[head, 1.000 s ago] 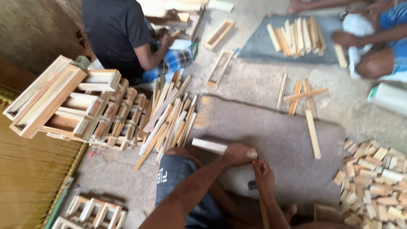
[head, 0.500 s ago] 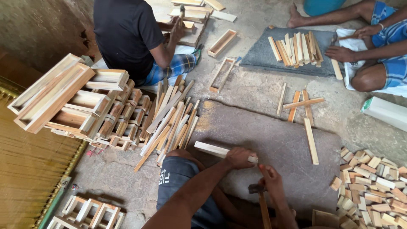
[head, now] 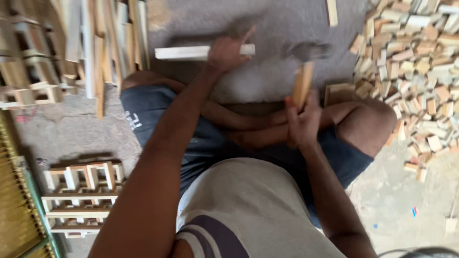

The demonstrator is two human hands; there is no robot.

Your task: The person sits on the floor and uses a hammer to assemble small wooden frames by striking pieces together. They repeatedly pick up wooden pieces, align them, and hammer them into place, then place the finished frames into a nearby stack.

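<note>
From the head camera I look straight down over my lap, and the picture is blurred by motion. My left hand (head: 225, 52) reaches forward with its fingers wrapped around a pale wooden slat (head: 184, 52), which lies flat across the grey mat (head: 267, 28) just beyond my knees; the slat sticks out to either side of the fist, the longer end to the left. My right hand (head: 302, 122) sits nearer my body, fingers clenched around the wooden handle of a hammer (head: 304, 71), whose dark head shows only as a smear above the mat, just right of the slat's short end. I cannot tell whether the head touches the mat. My legs are folded, in dark blue shorts (head: 158, 119), with a light shirt below. To the right of my knee a heap of small wooden blocks (head: 411, 62) spreads over the floor, and a small wooden piece (head: 338, 93) stands just beside the knee. On the left, long loose slats (head: 100, 48) lie against stacked wooden frames (head: 28, 71), and nearer me another stack of frames (head: 81, 198) rests beside a yellow woven mat (head: 14, 210).
</note>
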